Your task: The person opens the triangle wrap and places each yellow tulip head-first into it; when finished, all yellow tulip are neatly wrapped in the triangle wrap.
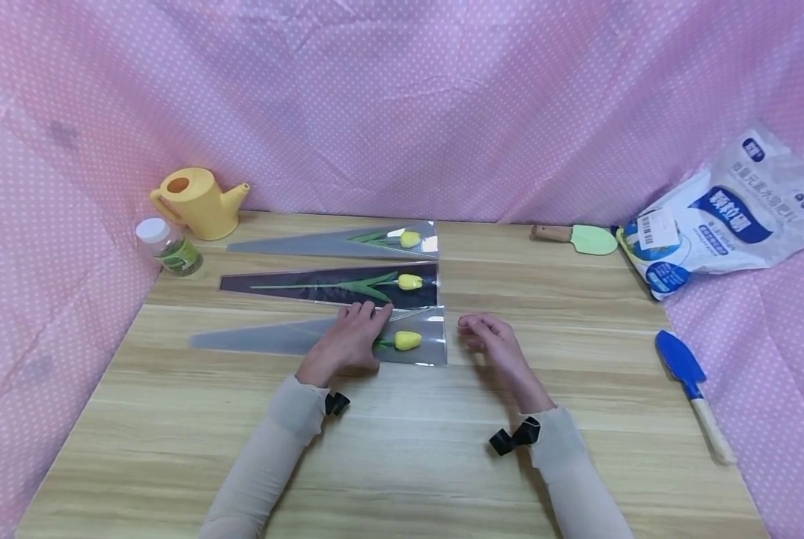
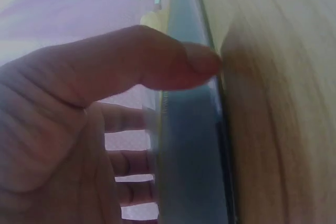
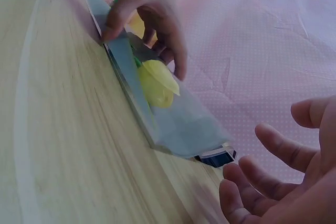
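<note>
Three yellow artificial tulips in flat tapered sleeves lie in rows on the table, blooms to the right. The nearest tulip (image 1: 407, 340) is in a clear greyish sleeve (image 1: 254, 338). My left hand (image 1: 351, 335) holds this sleeve across its width, thumb at the near edge and fingers at the far edge; it covers part of the stem. Just right of the sleeve's wide end, my right hand (image 1: 496, 343) hovers with loosely bent fingers, holding nothing. Behind lie a tulip (image 1: 410, 282) in a dark-backed sleeve (image 1: 267, 284) and another tulip (image 1: 410, 239) in a grey sleeve (image 1: 294, 244).
At the back left stand a yellow watering can (image 1: 203, 206) and a white-capped jar (image 1: 173, 247). A green trowel (image 1: 592, 239) lies at the back right beside a white printed bag (image 1: 725, 217). A blue trowel (image 1: 681, 359) lies near the right edge. Pink dotted cloth (image 1: 402, 112) surrounds the table.
</note>
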